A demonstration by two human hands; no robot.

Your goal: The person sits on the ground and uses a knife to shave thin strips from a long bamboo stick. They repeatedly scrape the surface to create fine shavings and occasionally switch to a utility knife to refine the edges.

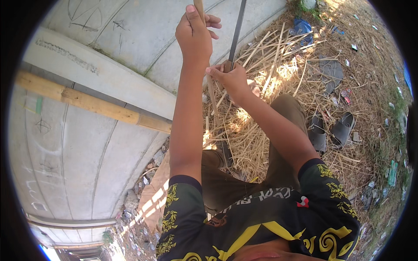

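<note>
My left hand [194,32], raised near the top edge, is closed around a light brown bamboo strip [199,7], with its thumb along the strip. Lower and to the right, my right hand [233,80] grips a long knife [237,32] by its wooden handle. The dark, narrow blade points upward and its tip runs out of view. Another length of light strip [212,98] shows just below my right hand; whether it belongs to the held one, I cannot tell. Both arms are stretched forward over my bent legs.
Thin bamboo strips [272,48] and curly shavings [252,143] cover the ground ahead. Dark sandals [342,129] lie at the right, with blue plastic [303,30] farther off. A concrete wall [87,161] with a bamboo pole [87,101] stands at the left.
</note>
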